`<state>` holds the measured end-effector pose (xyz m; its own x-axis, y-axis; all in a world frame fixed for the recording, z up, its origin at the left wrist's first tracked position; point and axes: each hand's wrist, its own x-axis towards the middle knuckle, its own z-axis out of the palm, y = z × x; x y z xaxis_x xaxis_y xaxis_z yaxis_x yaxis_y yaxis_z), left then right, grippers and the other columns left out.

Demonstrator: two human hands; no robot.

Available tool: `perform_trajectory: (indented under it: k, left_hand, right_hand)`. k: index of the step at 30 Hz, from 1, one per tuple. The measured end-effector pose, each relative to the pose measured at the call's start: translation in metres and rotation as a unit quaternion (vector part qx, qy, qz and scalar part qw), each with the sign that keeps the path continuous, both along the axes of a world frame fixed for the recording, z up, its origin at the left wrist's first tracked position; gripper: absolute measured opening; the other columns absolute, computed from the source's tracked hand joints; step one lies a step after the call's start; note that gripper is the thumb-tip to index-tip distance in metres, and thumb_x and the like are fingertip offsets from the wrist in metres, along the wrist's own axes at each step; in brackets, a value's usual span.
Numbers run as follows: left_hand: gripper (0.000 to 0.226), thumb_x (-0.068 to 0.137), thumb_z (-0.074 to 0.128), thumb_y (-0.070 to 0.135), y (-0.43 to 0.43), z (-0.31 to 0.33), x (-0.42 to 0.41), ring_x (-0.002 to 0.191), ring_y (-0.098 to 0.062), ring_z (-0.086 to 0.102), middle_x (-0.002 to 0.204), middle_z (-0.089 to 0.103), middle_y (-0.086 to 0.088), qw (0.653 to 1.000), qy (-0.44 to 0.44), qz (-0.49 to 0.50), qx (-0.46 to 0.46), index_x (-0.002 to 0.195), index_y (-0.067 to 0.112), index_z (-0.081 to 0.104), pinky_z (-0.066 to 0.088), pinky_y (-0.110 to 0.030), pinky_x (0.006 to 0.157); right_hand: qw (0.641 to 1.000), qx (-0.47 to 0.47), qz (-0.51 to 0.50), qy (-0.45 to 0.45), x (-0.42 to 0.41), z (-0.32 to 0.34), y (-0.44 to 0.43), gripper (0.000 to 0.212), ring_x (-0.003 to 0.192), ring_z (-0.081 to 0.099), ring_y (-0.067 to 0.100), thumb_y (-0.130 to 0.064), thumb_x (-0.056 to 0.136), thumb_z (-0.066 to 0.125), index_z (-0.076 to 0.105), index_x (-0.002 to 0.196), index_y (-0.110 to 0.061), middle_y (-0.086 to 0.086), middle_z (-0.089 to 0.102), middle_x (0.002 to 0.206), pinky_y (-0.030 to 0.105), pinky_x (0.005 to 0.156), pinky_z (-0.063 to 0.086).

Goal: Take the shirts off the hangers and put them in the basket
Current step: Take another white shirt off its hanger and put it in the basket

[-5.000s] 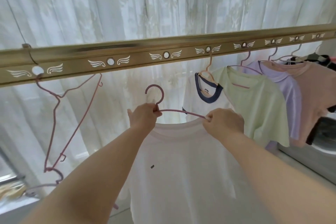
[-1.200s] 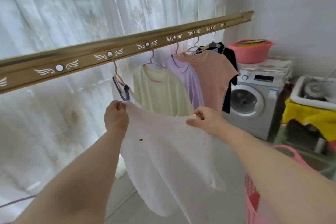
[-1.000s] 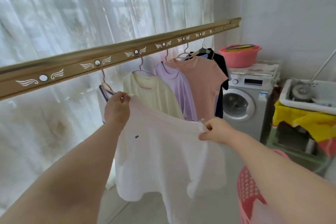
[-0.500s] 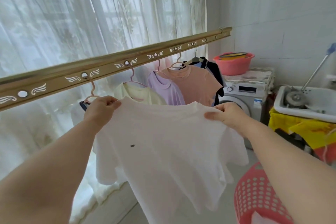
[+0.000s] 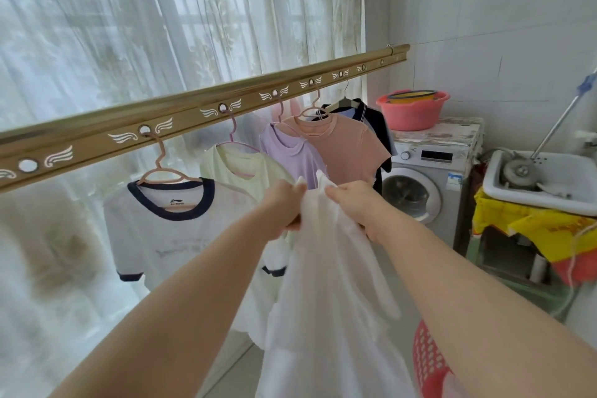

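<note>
A plain white shirt hangs folded lengthwise in front of me, off its hanger. My left hand and my right hand grip its shoulders, held close together at chest height. The pink perforated basket shows at the lower right, partly hidden by my right arm. On the gold rail hang a white shirt with navy trim, a pale green shirt, a lilac shirt, a peach shirt and a dark garment, each on a hanger.
A washing machine stands at the right with a pink basin on top. Further right is a white tub with a mop, above yellow cloth. Sheer curtains cover the window behind the rail.
The white shirt came off its pink hanger and I turned to the right. Within the last half second my hands came together, folding the spread shirt in half.
</note>
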<state>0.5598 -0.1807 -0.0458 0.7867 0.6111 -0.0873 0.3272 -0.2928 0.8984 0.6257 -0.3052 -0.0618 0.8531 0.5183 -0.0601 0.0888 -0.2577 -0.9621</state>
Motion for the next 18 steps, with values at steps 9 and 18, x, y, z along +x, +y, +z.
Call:
perform_trajectory:
  k: [9,18]
  left_hand:
    - [0.035,0.103,0.038,0.034,-0.034,0.01,0.008,0.051,-0.016,0.059,0.066,0.06,-0.009,0.993,-0.095,0.016,-0.068,0.086,0.006,0.053,0.058,-0.03,0.05]
    - [0.025,0.102,0.04,0.022,-0.054,0.021,0.022,0.052,-0.025,0.065,0.067,0.065,-0.012,0.986,-0.112,0.042,-0.119,0.096,0.005,0.057,0.061,-0.038,0.059]
  right_hand:
    - [0.999,0.033,0.028,-0.018,-0.008,0.009,-0.008,0.04,0.072,0.06,0.02,-0.048,0.094,0.05,0.072,0.092,-0.015,0.007,0.068,0.08,0.032,0.069,0.048]
    - [0.99,0.099,0.093,-0.023,0.005,0.014,-0.017,0.033,0.084,0.067,0.008,-0.045,0.096,0.048,0.071,0.103,-0.023,-0.009,0.072,0.078,0.017,0.079,0.048]
